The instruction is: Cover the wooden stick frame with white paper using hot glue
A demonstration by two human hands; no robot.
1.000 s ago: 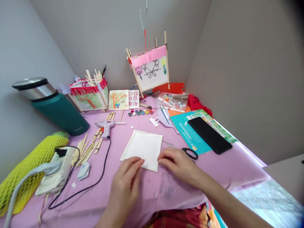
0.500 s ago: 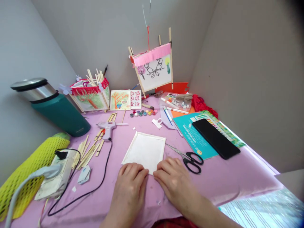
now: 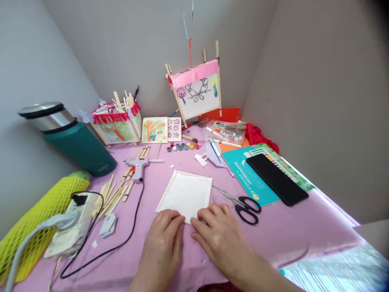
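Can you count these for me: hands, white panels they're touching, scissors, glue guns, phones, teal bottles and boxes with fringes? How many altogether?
Hands: 2 (left hand, right hand)
White panel: 1
Scissors: 1 pair
Glue gun: 1
Phone: 1
Teal bottle: 1
Fringed boxes: 2 (hanging pink-fringed box, red-fringed box)
Total: 9

Table draped in a pink-purple cloth (image 3: 291, 227), slightly rumpled along the near side. Near middle: white panel (image 3: 190, 190) lying flat; scissors (image 3: 243, 205) just right of it. Right: blue-green booklet (image 3: 238, 174). Left: loose wooden sticks (image 3: 114, 199), black cord (image 3: 134, 225) in a curve, folded paper (image 3: 107, 225), white power strip (image 3: 65, 241), yellow mesh sleeve (image 3: 42, 217), teal tumbler (image 3: 80, 148). Far middle: row of paint pots (image 3: 180, 147); white looped piece (image 3: 200, 159) nearer. Far left: painted, red-fringed box (image 3: 117, 133). Far right: red cloth bundle (image 3: 259, 137).
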